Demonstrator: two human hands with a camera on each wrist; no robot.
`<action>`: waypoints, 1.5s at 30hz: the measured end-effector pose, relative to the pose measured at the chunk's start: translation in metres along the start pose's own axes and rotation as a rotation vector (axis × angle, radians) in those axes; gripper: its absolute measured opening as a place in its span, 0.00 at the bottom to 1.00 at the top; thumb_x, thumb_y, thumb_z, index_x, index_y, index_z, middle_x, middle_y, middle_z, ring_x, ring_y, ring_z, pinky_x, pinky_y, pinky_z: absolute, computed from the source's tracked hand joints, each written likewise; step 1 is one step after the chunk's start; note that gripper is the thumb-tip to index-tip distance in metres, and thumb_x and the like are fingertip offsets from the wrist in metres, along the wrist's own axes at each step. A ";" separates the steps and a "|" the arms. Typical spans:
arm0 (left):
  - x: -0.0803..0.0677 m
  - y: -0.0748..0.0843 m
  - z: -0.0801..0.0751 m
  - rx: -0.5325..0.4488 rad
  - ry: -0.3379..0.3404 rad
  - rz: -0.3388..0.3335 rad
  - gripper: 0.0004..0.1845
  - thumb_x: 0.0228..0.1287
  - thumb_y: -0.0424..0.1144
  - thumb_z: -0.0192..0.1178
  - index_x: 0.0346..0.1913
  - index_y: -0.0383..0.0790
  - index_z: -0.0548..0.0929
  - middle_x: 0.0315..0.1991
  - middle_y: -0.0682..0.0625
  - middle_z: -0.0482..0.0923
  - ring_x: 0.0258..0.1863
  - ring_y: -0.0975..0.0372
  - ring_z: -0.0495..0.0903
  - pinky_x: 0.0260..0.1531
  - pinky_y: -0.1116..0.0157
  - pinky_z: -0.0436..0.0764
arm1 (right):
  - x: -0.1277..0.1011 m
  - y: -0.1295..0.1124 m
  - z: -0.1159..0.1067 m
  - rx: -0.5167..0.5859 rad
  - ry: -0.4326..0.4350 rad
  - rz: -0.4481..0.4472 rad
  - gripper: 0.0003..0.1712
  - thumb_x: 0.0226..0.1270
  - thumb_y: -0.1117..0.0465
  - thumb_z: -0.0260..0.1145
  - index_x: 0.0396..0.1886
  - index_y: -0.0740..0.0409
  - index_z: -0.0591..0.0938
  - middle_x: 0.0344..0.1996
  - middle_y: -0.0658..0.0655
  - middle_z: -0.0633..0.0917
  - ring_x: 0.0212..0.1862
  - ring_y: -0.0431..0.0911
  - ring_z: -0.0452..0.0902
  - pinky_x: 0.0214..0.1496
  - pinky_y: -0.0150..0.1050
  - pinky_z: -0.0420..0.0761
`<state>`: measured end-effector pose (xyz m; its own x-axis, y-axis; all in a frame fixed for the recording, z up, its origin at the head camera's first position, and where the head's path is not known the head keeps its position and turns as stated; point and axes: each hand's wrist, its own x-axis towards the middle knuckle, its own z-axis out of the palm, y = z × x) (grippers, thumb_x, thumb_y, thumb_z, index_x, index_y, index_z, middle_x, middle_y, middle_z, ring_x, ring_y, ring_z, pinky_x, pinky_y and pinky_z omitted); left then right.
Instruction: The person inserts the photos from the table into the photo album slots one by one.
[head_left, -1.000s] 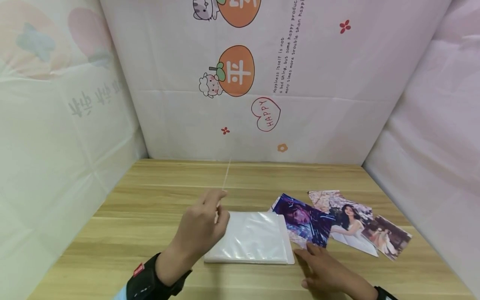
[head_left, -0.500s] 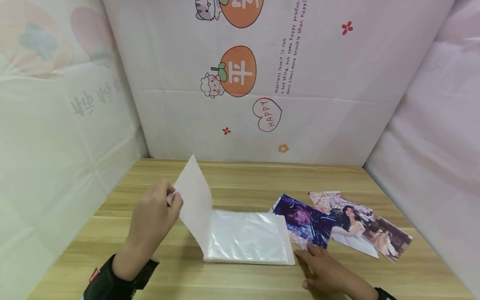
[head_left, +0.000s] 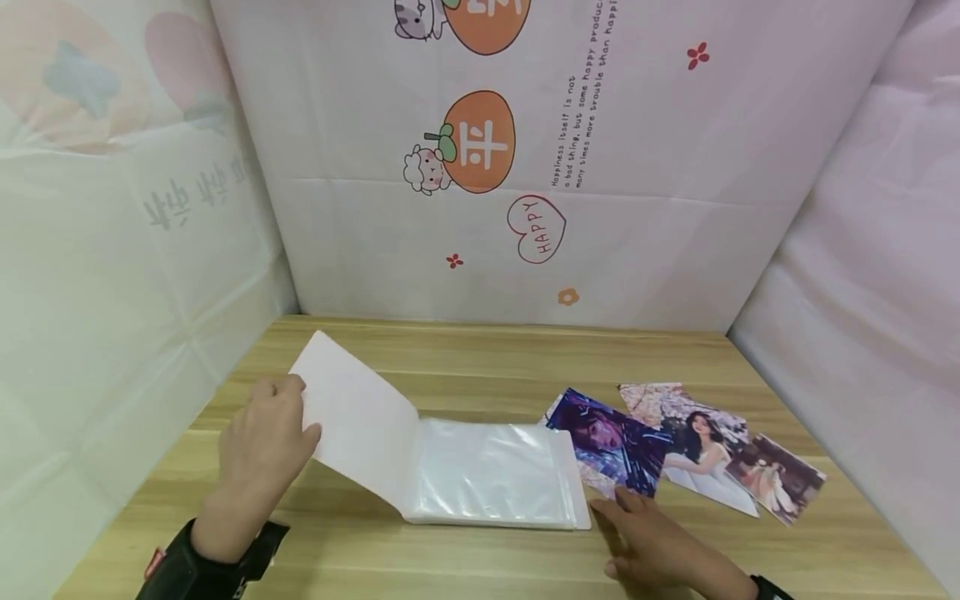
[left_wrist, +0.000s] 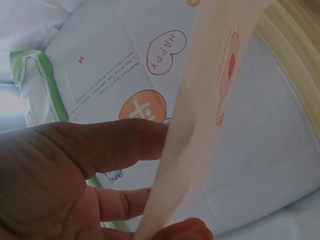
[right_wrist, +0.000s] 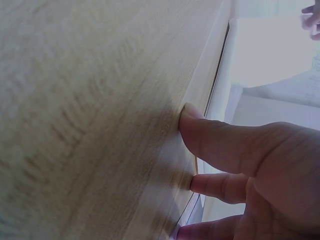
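Plainly, the left hand (head_left: 258,446) holds the white front cover (head_left: 356,421) of a photo album (head_left: 487,475) by its outer edge, fingers and thumb pinching the sheet; the cover stands tilted, lifted up and leaning over to the left of the album's spine, not yet flat on the wooden surface (head_left: 480,354); in the left wrist view the thumb (left_wrist: 115,145) lies along one face of the pale cover (left_wrist: 200,115) with the other fingers behind it. The album lies flat in the middle of the surface, its first clear plastic sleeve (head_left: 495,471) showing, glossy and with no picture visible in it. The right hand (head_left: 652,546) rests at the near right corner of the album, fingers straight and spread, holding nothing; in the right wrist view its fingertips (right_wrist: 192,120) press on the wood just beside the album's edge (right_wrist: 217,95). Three photographs lie fanned out to the right of the album, each overlapping the next; a dark purple print (head_left: 611,442) is nearest and slightly tucked beside the album's right edge; a print of a figure in white (head_left: 697,454) lies in the middle; a brownish print (head_left: 780,475) lies farthest right. Patterned cloth walls (head_left: 480,167) close in the surface on three sides.
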<state>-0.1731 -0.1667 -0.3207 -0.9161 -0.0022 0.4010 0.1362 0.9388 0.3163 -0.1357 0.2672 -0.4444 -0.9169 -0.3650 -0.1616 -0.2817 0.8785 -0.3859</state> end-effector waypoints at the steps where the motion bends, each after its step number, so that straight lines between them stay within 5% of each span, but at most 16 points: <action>1: -0.001 -0.002 0.000 0.017 -0.030 -0.015 0.18 0.45 0.30 0.66 0.39 0.25 0.73 0.32 0.31 0.69 0.18 0.50 0.69 0.10 0.58 0.68 | 0.000 0.000 0.000 0.000 0.001 -0.003 0.42 0.46 0.52 0.74 0.60 0.63 0.70 0.58 0.80 0.64 0.57 0.77 0.57 0.49 0.71 0.62; 8: -0.003 -0.018 0.007 0.102 -0.163 -0.081 0.25 0.43 0.37 0.72 0.34 0.22 0.70 0.30 0.29 0.63 0.29 0.39 0.70 0.13 0.53 0.72 | 0.001 0.000 0.000 0.006 -0.009 0.004 0.42 0.46 0.52 0.74 0.61 0.62 0.70 0.58 0.79 0.63 0.57 0.77 0.56 0.50 0.71 0.61; 15: -0.002 -0.031 0.014 0.114 -0.259 -0.119 0.29 0.45 0.41 0.72 0.38 0.20 0.70 0.33 0.26 0.63 0.30 0.37 0.68 0.14 0.52 0.71 | 0.000 0.002 0.001 -0.007 0.008 -0.045 0.40 0.47 0.53 0.74 0.59 0.63 0.71 0.56 0.79 0.65 0.56 0.77 0.58 0.50 0.70 0.63; 25: 0.000 -0.052 0.025 0.100 -0.406 -0.166 0.29 0.46 0.42 0.71 0.37 0.18 0.70 0.31 0.24 0.64 0.32 0.33 0.70 0.22 0.46 0.75 | 0.000 0.002 0.001 0.021 -0.023 0.003 0.41 0.47 0.52 0.74 0.61 0.62 0.71 0.59 0.78 0.63 0.58 0.75 0.56 0.51 0.70 0.62; 33: -0.002 -0.067 0.037 0.076 -0.440 -0.176 0.27 0.44 0.42 0.71 0.32 0.20 0.70 0.26 0.31 0.65 0.24 0.44 0.72 0.18 0.52 0.74 | 0.000 0.002 0.000 0.007 -0.010 -0.026 0.40 0.47 0.54 0.74 0.60 0.63 0.71 0.58 0.79 0.63 0.58 0.76 0.57 0.50 0.70 0.62; 45: -0.002 -0.083 0.054 0.083 -0.503 -0.147 0.29 0.44 0.43 0.72 0.34 0.19 0.71 0.27 0.31 0.69 0.29 0.44 0.72 0.28 0.48 0.75 | 0.001 0.002 0.000 0.021 -0.031 0.022 0.40 0.48 0.53 0.74 0.61 0.61 0.71 0.59 0.76 0.64 0.59 0.74 0.56 0.51 0.70 0.61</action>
<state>-0.2029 -0.2257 -0.3939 -0.9938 0.0103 -0.1105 -0.0190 0.9652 0.2607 -0.1370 0.2685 -0.4455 -0.9134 -0.3555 -0.1985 -0.2552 0.8798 -0.4011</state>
